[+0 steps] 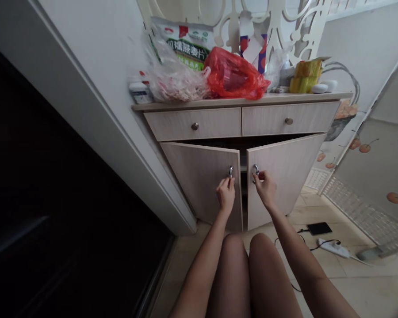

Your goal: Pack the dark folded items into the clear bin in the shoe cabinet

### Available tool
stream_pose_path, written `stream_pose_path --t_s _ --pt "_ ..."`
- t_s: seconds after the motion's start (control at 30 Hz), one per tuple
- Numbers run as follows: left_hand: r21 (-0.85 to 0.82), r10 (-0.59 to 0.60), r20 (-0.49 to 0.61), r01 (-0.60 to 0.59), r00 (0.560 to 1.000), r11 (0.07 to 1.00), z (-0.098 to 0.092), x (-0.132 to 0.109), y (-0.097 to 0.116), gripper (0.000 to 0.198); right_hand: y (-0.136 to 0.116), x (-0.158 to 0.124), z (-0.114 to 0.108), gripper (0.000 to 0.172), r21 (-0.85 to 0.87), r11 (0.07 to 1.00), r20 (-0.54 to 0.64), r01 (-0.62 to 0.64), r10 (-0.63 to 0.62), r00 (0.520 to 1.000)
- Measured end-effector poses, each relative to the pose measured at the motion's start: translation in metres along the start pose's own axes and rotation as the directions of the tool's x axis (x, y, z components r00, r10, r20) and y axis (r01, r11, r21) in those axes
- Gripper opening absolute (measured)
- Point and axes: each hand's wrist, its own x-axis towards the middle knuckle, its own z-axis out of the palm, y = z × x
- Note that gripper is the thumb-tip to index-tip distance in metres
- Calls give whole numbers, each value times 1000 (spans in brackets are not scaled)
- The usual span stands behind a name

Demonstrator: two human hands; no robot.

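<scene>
My left hand [226, 193] is closed on the metal handle [231, 170] of the left cabinet door [199, 172]. On the other side, my right hand [266, 187] grips the matching handle [256, 168] of the right cabinet door [285, 163]. Both doors stand partly open, with a narrow dark gap between their inner edges. Little of the cabinet's inside shows; a pale shelf edge is visible in the gap. Above the doors are two closed drawers, a left drawer [215, 123] and a right drawer [305, 115], each with a round knob.
On the cabinet top [199, 105] lie a red plastic bag [235, 77], a clear bag [182, 84], a food packet [189, 37], a white bottle [140, 92] and a yellow pack [305, 77]. A phone [319, 228] and power strip [333, 248] with cables lie on the floor at right.
</scene>
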Motion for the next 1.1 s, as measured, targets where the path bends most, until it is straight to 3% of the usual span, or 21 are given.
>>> stream_pose_path --t_s 0.3,0.57,0.9,1.1 --pt "176 -73 264 27 962 984 34 42 -1 25 2 36 41 53 -60 998 69 -2 6 998" --pt "312 -193 374 73 907 947 46 64 10 31 0 56 57 39 -79 996 107 -47 55 993" --pt "306 -253 420 127 872 944 53 83 14 32 -1 76 68 23 -147 987 142 -57 78 987" --pt "266 -263 398 164 879 950 55 85 18 31 -9 79 69 21 -208 972 151 -114 147 978"
